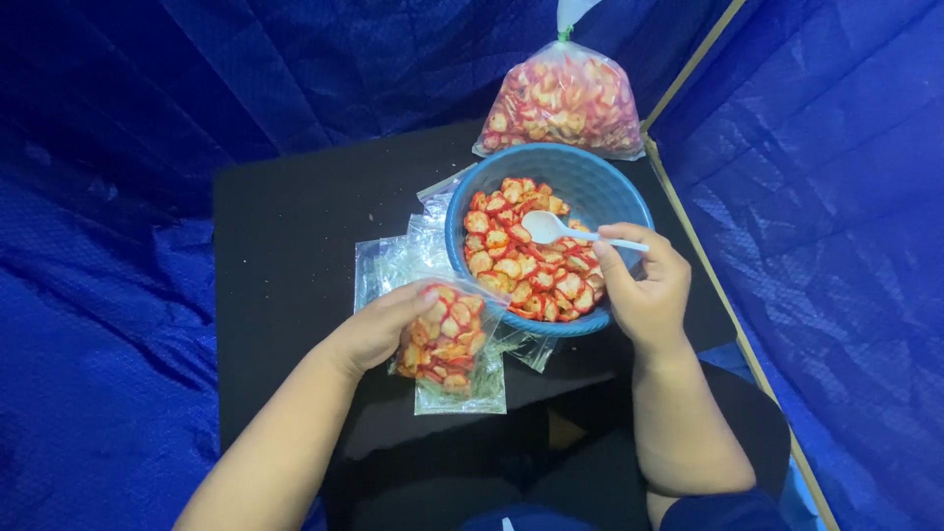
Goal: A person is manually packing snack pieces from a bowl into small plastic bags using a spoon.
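Observation:
My left hand (379, 329) grips a small clear plastic bag (445, 339) partly filled with red-and-yellow round chips, held just left of the bowl. My right hand (644, 290) holds a white plastic spoon (551, 228) whose scoop rests over the chips inside a blue plastic bowl (590, 177). The bowl holds a heap of the same chips on its near side. Under the small bag lie several empty clear bags (393, 261), spread flat on the black table (285, 246).
A large tied clear bag (562, 98) full of chips stands behind the bowl at the table's far edge. Blue tarp (118, 197) surrounds the table on all sides. A thin wooden strip (718, 285) runs along the right.

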